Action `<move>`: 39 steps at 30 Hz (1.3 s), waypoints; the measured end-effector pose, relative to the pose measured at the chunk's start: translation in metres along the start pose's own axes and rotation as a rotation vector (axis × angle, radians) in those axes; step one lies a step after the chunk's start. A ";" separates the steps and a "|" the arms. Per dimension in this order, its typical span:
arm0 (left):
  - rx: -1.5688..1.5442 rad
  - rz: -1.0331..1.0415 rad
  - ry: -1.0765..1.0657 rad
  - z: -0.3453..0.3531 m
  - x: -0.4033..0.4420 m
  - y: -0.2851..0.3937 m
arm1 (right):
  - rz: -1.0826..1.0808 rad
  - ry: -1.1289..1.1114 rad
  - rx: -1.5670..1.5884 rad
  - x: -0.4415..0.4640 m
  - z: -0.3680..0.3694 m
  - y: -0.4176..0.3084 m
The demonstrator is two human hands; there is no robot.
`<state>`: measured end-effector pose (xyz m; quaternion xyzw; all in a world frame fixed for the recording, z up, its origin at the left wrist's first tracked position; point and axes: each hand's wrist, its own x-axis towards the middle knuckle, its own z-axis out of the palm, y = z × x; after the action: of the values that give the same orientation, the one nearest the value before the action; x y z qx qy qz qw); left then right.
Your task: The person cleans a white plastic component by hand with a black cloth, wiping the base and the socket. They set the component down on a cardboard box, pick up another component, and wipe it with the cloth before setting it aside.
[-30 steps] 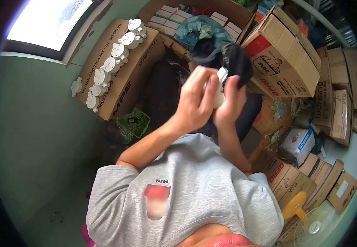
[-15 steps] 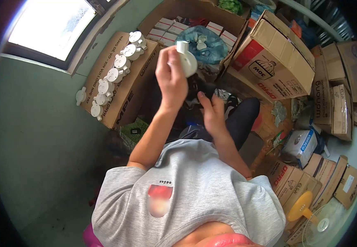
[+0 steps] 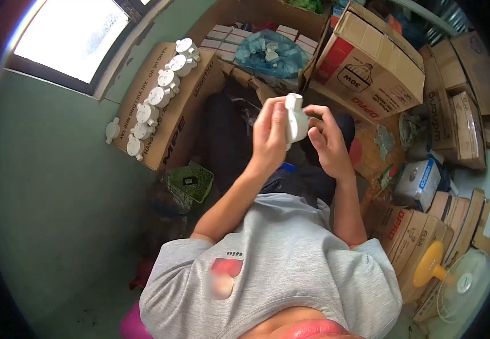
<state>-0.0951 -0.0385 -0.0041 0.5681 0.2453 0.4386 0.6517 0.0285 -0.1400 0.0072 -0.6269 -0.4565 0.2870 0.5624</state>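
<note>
Between my hands, over my lap, is a white round junction box with a short pipe stub pointing up. My left hand grips it from the left, fingers behind and thumb along its side. My right hand is at its right edge, fingers apart and slightly curled; whether a fingertip touches it I cannot tell. Several similar white junction boxes stand in a row on a cardboard box at the left. Past my hands, a blue plastic bag holds small white pieces.
Small white boxes sit in a large open carton at the back. A big lamp carton stands back right, with more cartons along the right. A green basket lies by my left leg; a fan is lower right.
My left hand has brought the white junction box down and to the right, in front of me. My right hand has risen and moved right, up beside it.
</note>
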 end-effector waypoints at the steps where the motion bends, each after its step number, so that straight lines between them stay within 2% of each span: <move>1: -0.057 -0.073 -0.044 0.005 -0.009 0.000 | 0.024 -0.042 0.227 -0.005 0.004 -0.004; 2: 0.037 0.033 -0.078 0.007 -0.012 -0.008 | -0.042 0.014 0.268 -0.010 0.014 -0.007; 4: 0.198 0.223 -0.152 0.005 -0.013 -0.015 | -0.014 0.043 0.182 -0.016 0.018 -0.005; 7: 0.118 0.281 -0.202 -0.006 -0.013 -0.015 | 0.042 0.037 0.105 -0.018 0.022 0.007; 8: 0.014 0.233 -0.255 -0.015 -0.010 -0.024 | 0.083 0.082 0.142 -0.017 0.024 0.013; 9: -0.218 0.045 -0.276 -0.022 -0.016 -0.032 | 0.129 0.129 0.184 -0.017 0.028 0.017; 11: -0.324 -0.069 -0.432 -0.051 -0.018 -0.042 | 0.185 0.267 0.315 -0.012 0.035 0.019; 12: -0.209 -0.198 -0.541 -0.069 -0.021 -0.046 | 0.169 0.259 0.400 -0.007 0.038 0.017; 13: 0.107 -0.139 -0.566 -0.083 -0.028 -0.045 | 0.158 0.249 0.483 -0.001 0.039 0.018; 15: 0.398 -0.236 -0.768 -0.116 -0.038 -0.055 | 0.196 0.307 0.535 0.010 0.040 0.021; 17: 0.285 -0.338 -0.649 -0.137 -0.049 -0.067 | 0.222 0.283 0.516 0.020 0.041 0.032; 19: 0.135 -0.272 -0.352 -0.155 -0.050 -0.057 | 0.024 0.240 0.217 0.030 0.047 0.046; 20: 0.120 -0.243 -0.184 -0.161 -0.044 -0.044 | 0.026 0.166 0.286 0.036 0.050 0.059; 21: 0.001 -0.063 -0.139 -0.167 -0.033 -0.038 | 0.081 0.080 0.415 0.037 0.051 0.070; 23: -0.034 0.193 -0.056 -0.175 -0.014 -0.025 | -0.003 0.023 0.596 0.048 0.069 0.068; 26: -0.054 0.195 -0.075 -0.145 0.006 0.009 | 0.235 -0.121 0.969 0.052 0.096 0.060; 27: 0.187 0.263 -0.174 -0.140 0.017 0.013 | 0.251 -0.187 0.938 0.050 0.103 0.049; 29: 0.557 0.431 -0.275 -0.116 0.031 -0.001 | 0.300 -0.191 1.343 0.043 0.114 0.058; 31: 0.931 0.560 -0.247 -0.095 0.032 -0.009 | 0.372 0.005 1.303 0.050 0.114 0.059; 32: 0.829 0.522 -0.246 -0.092 0.031 -0.015 | 0.353 0.049 1.242 0.060 0.109 0.059; 33: 0.861 0.535 -0.288 -0.095 0.030 -0.023 | 0.337 0.093 1.180 0.070 0.104 0.058; 34: 0.857 0.487 -0.382 -0.102 0.028 -0.024 | 0.366 0.131 1.160 0.077 0.098 0.059; 35: 0.852 0.436 -0.474 -0.111 0.026 -0.025 | 0.370 0.193 1.005 0.082 0.093 0.069; 37: 0.736 0.403 -0.373 -0.126 0.028 -0.026 | 0.387 0.199 1.220 0.085 0.085 0.080; 38: 0.677 0.329 -0.244 -0.132 0.027 -0.022 | 0.363 0.078 1.312 0.083 0.078 0.083; 39: 0.617 0.256 -0.115 -0.134 0.028 -0.018 | 0.373 0.074 1.314 0.081 0.078 0.086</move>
<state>-0.1860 0.0560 -0.0478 0.7887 0.2558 0.3891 0.4013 0.0160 -0.0284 -0.0795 -0.2328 -0.0524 0.5748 0.7827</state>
